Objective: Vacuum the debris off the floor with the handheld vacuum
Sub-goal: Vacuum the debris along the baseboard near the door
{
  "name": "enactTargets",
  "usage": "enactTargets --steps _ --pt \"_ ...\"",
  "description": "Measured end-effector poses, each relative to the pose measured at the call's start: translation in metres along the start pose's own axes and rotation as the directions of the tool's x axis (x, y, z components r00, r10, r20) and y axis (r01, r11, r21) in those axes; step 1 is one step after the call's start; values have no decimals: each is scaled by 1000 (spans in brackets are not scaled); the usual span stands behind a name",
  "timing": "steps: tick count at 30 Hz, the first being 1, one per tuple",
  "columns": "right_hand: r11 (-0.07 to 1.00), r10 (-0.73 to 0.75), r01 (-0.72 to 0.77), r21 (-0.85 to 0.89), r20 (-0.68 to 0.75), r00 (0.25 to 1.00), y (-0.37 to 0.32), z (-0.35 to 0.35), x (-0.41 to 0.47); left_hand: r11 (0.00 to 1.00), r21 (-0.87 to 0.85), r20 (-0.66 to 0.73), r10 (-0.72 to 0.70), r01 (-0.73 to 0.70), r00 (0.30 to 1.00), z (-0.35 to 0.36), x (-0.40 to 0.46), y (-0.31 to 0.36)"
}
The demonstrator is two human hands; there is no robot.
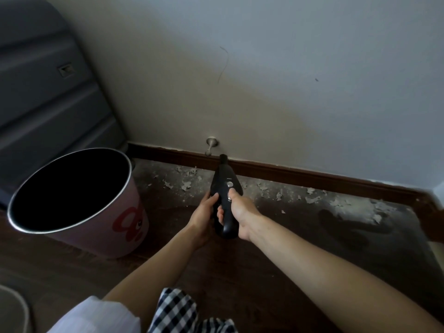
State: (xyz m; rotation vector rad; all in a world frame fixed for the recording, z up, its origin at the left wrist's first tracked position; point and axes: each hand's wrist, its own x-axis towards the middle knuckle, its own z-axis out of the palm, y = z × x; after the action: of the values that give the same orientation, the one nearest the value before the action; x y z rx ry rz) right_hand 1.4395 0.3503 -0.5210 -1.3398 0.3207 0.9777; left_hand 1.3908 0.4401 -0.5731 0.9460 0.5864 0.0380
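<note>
A: Where's the vacuum (pixel 224 195)?

B: Held out over the floor (pixel 264 272), nozzle pointing at the skirting (pixel 312 175) just below the doorstop (pixel 211 145).

A: And the grip?

B: The right hand (pixel 241 213) wraps the handle, thumb up on top near the button. The left hand (pixel 204 212) curls its fingers against the body's left side.

A: The debris (pixel 186 186)?

B: Pale flakes and dust lie scattered along the skirting, both sides of the nozzle, stretching to the right corner.

A: Anything else?

B: A pink bin (pixel 96 212) stands left of the hands, with a grey case (pixel 48 92) behind it against the wall (pixel 288 80).
</note>
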Motion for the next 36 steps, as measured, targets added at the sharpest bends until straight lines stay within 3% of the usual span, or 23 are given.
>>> enactTargets --steps 18,25,33,36 --pt "980 44 -37 198 -32 999 -7 6 -26 992 51 42 -116 114 992 1 3 0" --pt "969 63 -48 243 -54 997 -11 -2 -31 995 34 93 -98 96 991 8 6 -5" --pt "962 39 -12 272 -94 995 -13 -19 -40 997 36 179 -69 63 981 25 12 -17" --pt "978 13 13 209 -124 992 -11 -29 -44 997 34 191 -74 69 979 33 12 -26"
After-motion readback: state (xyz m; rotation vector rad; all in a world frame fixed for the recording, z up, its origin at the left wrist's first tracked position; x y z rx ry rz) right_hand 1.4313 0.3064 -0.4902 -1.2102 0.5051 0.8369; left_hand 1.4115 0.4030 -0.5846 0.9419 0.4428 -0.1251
